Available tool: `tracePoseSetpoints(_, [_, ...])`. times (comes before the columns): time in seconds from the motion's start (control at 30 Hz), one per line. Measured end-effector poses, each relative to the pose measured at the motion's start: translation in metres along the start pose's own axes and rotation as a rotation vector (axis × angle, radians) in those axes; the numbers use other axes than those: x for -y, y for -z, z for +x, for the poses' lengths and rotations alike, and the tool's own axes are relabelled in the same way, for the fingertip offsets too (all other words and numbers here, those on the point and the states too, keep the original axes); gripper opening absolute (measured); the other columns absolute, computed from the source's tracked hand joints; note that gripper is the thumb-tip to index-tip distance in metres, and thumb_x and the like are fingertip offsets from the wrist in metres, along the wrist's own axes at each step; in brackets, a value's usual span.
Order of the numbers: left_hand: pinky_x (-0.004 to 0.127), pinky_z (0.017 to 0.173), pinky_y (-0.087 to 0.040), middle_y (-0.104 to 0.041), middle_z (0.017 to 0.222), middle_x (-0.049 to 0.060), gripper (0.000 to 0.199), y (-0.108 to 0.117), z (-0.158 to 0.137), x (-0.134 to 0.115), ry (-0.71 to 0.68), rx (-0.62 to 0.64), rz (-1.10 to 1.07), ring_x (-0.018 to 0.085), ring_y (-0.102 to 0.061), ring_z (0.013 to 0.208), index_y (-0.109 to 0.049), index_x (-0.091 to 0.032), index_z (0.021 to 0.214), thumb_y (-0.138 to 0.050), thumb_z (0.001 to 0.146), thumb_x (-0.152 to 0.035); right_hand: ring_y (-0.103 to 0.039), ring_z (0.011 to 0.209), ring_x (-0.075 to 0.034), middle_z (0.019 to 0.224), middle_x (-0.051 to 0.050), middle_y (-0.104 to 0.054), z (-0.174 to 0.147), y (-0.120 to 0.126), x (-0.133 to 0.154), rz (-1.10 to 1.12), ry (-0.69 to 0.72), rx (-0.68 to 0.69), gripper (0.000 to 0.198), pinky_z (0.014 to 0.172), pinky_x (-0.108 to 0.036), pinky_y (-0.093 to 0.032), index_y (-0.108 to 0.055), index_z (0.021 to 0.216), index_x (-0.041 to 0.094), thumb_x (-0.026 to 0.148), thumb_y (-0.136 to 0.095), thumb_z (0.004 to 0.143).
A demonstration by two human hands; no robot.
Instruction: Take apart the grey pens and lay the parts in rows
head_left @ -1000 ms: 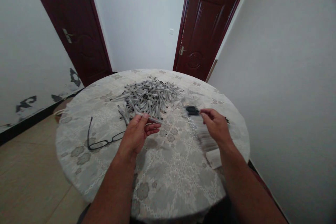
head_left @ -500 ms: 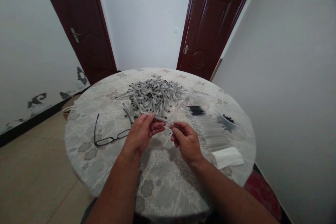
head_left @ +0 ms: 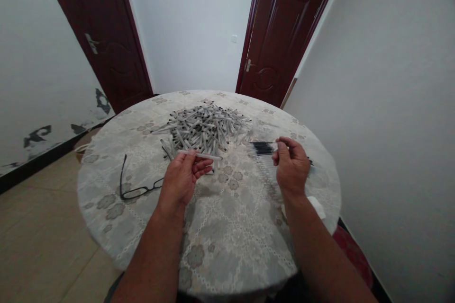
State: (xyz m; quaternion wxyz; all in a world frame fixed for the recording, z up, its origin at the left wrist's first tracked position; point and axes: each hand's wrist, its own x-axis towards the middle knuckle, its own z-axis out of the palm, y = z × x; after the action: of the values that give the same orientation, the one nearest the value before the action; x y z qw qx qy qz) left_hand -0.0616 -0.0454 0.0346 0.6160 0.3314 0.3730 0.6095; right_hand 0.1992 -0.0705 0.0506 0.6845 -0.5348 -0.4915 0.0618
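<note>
My left hand (head_left: 181, 175) pinches a pale pen barrel (head_left: 208, 156) between thumb and forefinger, with the other fingers loosely curled below. The barrel lies nearly level, its dark tip pointing right. On the right, my right hand (head_left: 293, 165) is at the top end of a row of slim pen refills (head_left: 263, 148), dark there and translucent farther down. Its thumb and forefinger are closed at the end of a thin dark refill; the exact grip is small and partly hidden. Beyond my left hand is a large heap of pale pen barrels with dark ends (head_left: 209, 125).
Black-framed glasses (head_left: 135, 192) lie open at the left. Behind my right hand are small black pieces (head_left: 310, 161), mostly covered, and a white folded cloth or tissue (head_left: 316, 207). A patterned cloth covers the round table (head_left: 234, 241).
My right hand has left the barrel's right end and moved right and up to the dark refills. My left hand still holds the barrel, slightly farther left in view.
</note>
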Motion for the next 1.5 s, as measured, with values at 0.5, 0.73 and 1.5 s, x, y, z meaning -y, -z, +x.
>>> tracePoseSetpoints(0.5, [0.033,0.072,-0.064,-0.076,0.086,0.006,0.023,0.002,0.003,0.0,-0.002,-0.021,0.098,0.019,-0.076,0.077,-0.06,-0.016,0.094,-0.071,0.09,-0.037,-0.065,0.106,-0.027,0.121,-0.02,-0.064,0.043,-0.059,-0.047,-1.316,0.257,0.87,0.03,0.083,-0.035,-0.053,-0.073,0.112,0.013,0.014,-0.046,0.101])
tracePoseSetpoints(0.73, [0.031,0.071,-0.064,-0.076,0.088,0.006,0.022,0.003,0.004,0.001,0.011,-0.035,0.141,0.018,-0.075,0.076,-0.063,-0.017,0.093,-0.073,0.088,-0.036,-0.067,0.107,-0.028,0.121,-0.02,-0.066,0.049,-0.062,-0.05,-1.296,0.219,0.879,0.031,0.085,-0.036,-0.054,-0.073,0.114,0.013,0.014,-0.044,0.101])
tracePoseSetpoints(1.5, [0.029,0.07,-0.056,-0.075,0.077,0.007,0.023,-0.006,-0.007,0.003,-0.039,0.473,0.687,0.021,-0.071,0.072,-0.079,-0.021,0.084,-0.076,0.085,-0.044,-0.065,0.09,-0.018,0.097,-0.004,-0.07,-0.07,-0.027,0.031,-0.263,0.224,0.782,0.01,0.083,-0.028,-0.048,-0.068,0.105,0.02,0.018,-0.064,0.096])
